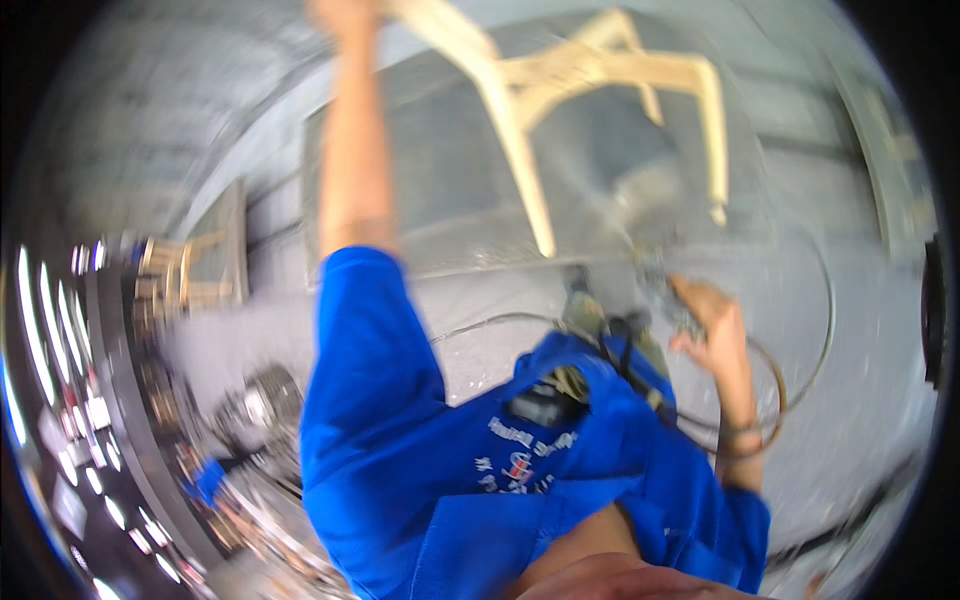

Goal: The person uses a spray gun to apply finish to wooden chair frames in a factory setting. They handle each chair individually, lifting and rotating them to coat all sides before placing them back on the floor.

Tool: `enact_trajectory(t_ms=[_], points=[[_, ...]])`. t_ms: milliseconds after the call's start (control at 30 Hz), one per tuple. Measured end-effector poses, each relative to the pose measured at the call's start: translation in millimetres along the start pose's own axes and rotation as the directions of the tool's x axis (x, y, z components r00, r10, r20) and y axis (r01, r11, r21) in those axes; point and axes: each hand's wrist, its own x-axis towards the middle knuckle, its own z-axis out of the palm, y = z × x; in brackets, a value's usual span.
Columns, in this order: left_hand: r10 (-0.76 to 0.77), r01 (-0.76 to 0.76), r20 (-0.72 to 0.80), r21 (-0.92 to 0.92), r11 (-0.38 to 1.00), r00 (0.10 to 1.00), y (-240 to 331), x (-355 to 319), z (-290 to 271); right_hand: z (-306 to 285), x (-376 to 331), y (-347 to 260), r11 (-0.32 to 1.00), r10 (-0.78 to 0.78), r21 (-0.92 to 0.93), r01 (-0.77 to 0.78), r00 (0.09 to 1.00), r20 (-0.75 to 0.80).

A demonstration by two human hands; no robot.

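Note:
A pale wooden chair frame (pixel 560 75) with splayed legs lies on a grey work surface (pixel 420 190) in front of me. My left arm stretches far forward, and my left hand (pixel 345 15) grips the frame's far left end at the picture's upper edge, blurred and partly cut off. Lower right, my right hand (pixel 715 315) is closed around a small metallic tool, seemingly a spray gun (pixel 672 300), smeared by motion. It points toward the frame, apart from it. A pale hazy patch shows beyond its tip, under the frame.
A thin hose (pixel 828 300) loops at the right, near my right wrist. Another cable (pixel 490 320) crosses the floor by my legs. More wooden frames (pixel 185 265) stand far left, beside a panel (pixel 235 240). Round metal equipment (pixel 260 405) sits lower left. Another grey table (pixel 875 170) is at right.

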Motion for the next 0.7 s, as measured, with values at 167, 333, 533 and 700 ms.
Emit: enact_trajectory(t_ms=[167, 333, 533, 700], points=[[-0.241, 0.251, 0.149, -0.049, 0.967, 0.959, 16, -4, 26, 21, 10, -10, 0.994, -0.007, 0.1, -0.033, 0.928, 0.373], [-0.084, 0.061, 0.108, 0.2, 0.978, 0.991, 25, 16, -21, 13, 46, -2, 0.984, 0.019, 0.161, -0.075, 0.944, 0.328], [-0.041, 0.011, 0.307, 0.099, 0.995, 0.951, 4, 61, -48, -67, 120, -37, 0.928, -0.345, -0.137, 0.345, 0.938, 0.026], [-0.001, 0.024, 0.513, -0.039, 0.999, 0.858, -56, 116, -17, -111, 163, -94, 0.776, -0.622, -0.259, 0.575, 0.766, -0.164]])
